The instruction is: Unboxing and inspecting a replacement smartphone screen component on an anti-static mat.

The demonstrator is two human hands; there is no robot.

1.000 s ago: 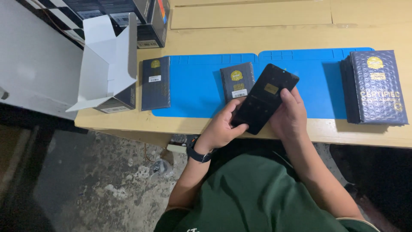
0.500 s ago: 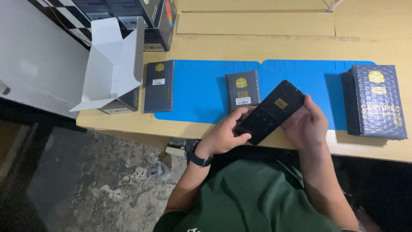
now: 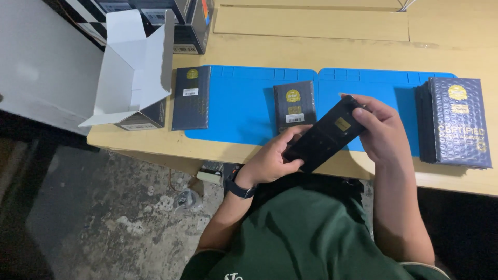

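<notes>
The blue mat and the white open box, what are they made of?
The blue mat looks like soft rubber or silicone: a matte, even surface with moulded ridges along its far edge. The white open box looks like thin cardboard: flat panels, sharp folds and flaps standing up. Neither can be told for sure by sight.

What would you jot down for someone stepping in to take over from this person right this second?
Left hand: grips the lower end of a black flat package, fingers wrapped under it.
Right hand: holds the upper end of the same package, which is tilted above the table's near edge.
On the blue mat: two similar dark packages lie flat, one at its left edge, one in the middle.
A stack of dark blue packages sits at the right. An open white box stands at the left.
Done: two packages laid out. Left: the held one, and the stack.
</notes>
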